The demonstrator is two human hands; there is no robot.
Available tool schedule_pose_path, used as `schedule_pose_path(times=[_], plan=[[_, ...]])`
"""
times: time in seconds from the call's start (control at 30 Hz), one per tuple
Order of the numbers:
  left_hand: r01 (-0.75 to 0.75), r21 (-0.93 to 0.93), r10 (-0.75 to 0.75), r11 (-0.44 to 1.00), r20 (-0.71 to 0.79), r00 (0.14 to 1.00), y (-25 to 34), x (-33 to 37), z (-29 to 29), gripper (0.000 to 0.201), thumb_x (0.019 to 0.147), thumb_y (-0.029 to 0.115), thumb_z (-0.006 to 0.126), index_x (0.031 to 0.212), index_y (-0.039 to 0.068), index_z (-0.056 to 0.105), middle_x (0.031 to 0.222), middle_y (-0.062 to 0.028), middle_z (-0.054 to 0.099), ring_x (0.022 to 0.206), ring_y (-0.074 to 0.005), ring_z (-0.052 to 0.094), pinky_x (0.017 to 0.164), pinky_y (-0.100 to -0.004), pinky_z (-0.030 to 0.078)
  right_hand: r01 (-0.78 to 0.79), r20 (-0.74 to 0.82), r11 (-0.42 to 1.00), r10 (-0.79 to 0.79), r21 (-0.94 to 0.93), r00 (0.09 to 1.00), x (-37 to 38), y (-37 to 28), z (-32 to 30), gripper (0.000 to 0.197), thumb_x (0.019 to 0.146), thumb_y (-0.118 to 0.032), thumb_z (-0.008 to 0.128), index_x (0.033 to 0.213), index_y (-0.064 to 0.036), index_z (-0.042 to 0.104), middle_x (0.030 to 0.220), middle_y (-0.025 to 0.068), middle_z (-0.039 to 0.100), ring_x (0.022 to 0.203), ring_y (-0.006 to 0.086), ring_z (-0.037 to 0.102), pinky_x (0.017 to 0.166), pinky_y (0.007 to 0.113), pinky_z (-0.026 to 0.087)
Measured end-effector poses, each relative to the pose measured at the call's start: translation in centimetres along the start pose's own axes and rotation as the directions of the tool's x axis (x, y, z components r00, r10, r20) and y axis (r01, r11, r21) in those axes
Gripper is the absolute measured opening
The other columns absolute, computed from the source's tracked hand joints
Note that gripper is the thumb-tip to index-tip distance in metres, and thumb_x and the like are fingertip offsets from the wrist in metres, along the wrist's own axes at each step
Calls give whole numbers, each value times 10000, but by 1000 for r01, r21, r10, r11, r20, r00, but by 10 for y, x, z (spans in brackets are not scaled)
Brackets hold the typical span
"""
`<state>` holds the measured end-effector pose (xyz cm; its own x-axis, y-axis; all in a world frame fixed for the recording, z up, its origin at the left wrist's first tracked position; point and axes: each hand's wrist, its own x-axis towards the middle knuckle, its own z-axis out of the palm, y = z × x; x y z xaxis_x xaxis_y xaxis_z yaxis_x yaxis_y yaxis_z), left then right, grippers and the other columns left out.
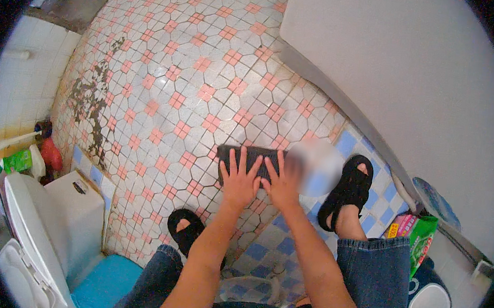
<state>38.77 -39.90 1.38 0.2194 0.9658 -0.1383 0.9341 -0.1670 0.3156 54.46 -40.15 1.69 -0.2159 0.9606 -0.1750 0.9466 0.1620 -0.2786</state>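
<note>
A dark, folded cloth with a ribbed-looking surface (253, 153) lies flat on the patterned tile floor (176, 100) in front of me. My left hand (239, 179) rests palm down on its left part, fingers spread. Beside it, my right hand (281, 185) lies on the right part, also with fingers stretched out. The two thumbs nearly meet over the cloth's near edge. A blurred pale patch (322, 164) covers the area just right of the cloth, so its right end is unclear.
My feet in black sandals (346, 189) stand either side. A pale grey panel (396, 67) rises at right, near a green-and-pink packet (422, 238) and a white-topped dark container (430, 305). White lidded fixture (41, 231) and turquoise object (106, 284) stand at left.
</note>
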Motion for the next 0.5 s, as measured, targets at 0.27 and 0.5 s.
schedule_pose_path(times=[0.27, 0.5], plan=[[-116, 60, 122, 991, -102, 987, -12, 122, -8, 612, 892, 400, 521, 1468, 273, 354, 1563, -198, 163, 1410, -461, 167, 1047, -684, 183, -16, -165, 995, 0, -97, 986, 106, 35, -18, 610, 852, -491, 599, 1403, -279, 449, 1544, 52, 276, 1428, 346, 205, 1080, 680, 146], [-166, 51, 173, 985, -198, 965, 16, 168, 3, 578, 906, 420, 504, 1457, 310, 367, 1561, -183, 191, 1410, -455, 182, 1023, -719, 182, -43, -197, 989, 14, -144, 980, 130, 80, -34, 597, 859, -500, 584, 1408, -319, 438, 1550, 31, 266, 1424, 327, 222, 1081, 666, 154]])
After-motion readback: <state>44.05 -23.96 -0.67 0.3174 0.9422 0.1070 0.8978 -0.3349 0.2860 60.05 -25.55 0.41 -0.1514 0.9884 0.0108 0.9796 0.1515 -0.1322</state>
